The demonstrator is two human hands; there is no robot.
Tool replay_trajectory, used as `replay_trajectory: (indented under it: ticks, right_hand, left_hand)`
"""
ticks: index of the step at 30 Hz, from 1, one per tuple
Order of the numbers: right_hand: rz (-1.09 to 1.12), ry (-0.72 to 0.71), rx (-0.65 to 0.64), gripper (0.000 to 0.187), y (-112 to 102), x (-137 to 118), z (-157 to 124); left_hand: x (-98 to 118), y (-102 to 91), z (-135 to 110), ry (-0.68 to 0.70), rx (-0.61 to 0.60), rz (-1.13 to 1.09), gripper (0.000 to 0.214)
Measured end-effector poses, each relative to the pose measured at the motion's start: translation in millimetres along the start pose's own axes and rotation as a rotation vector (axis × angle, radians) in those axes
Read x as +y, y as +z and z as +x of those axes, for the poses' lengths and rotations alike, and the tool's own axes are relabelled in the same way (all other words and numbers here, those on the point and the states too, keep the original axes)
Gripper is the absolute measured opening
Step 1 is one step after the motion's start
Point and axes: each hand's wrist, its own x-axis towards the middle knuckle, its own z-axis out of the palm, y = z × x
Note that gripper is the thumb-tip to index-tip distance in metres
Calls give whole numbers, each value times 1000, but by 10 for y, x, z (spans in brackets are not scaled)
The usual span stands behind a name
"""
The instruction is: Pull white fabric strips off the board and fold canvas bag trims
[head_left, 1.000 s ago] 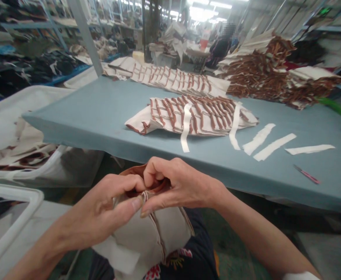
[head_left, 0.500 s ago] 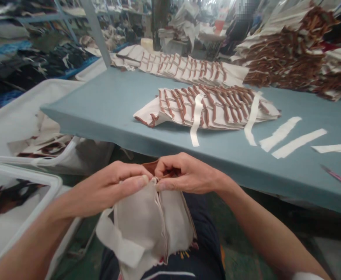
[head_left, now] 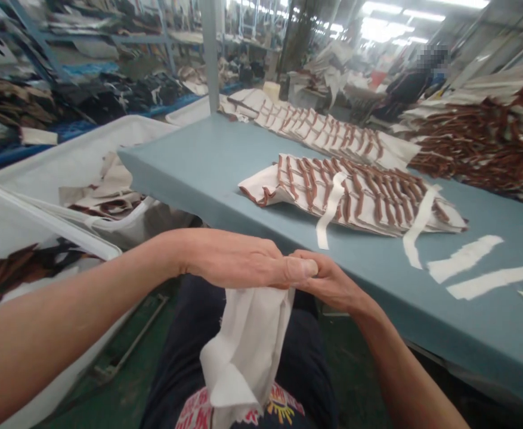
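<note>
Over my lap, my left hand (head_left: 234, 259) and my right hand (head_left: 328, 280) are closed together on the top edge of a cream cloth piece (head_left: 243, 351). The cloth hangs down between my knees in loose folds. My left thumb lies across the fingers of my right hand, whose fingertips are hidden. On the blue-grey table (head_left: 207, 161) in front of me lies a fanned stack of cream pieces with brown trim (head_left: 350, 193), with two white strips (head_left: 328, 211) draped over it.
More white strips (head_left: 464, 265) lie on the table at the right. A second row of trimmed pieces (head_left: 333, 134) and a tall heap of them (head_left: 480, 143) sit at the back. White bins with fabric (head_left: 86, 179) stand to my left. A person works far behind.
My hands have drawn closer together and my left hand now covers my right. The brown-trimmed part of the cloth is no longer visible. The view has swung to the left.
</note>
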Motion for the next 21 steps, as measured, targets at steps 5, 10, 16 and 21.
replay_trajectory:
  ticks: [5, 10, 16, 21]
  right_hand:
    - [-24, 9, 53, 49, -47, -45, -60]
    - [-172, -46, 168, 48, -135, -351, -123]
    - [-321, -110, 177, 46, -217, -473, -154]
    - [-425, -228, 215, 38, -59, -542, -283]
  left_hand:
    - [21, -88, -53, 27, 71, -72, 54]
    - [-47, -113, -276, 59, 156, -31, 46]
    - [-298, -86, -498, -15, 266, 45, 65]
    - [-497, 265, -688, 6, 454, 272, 26]
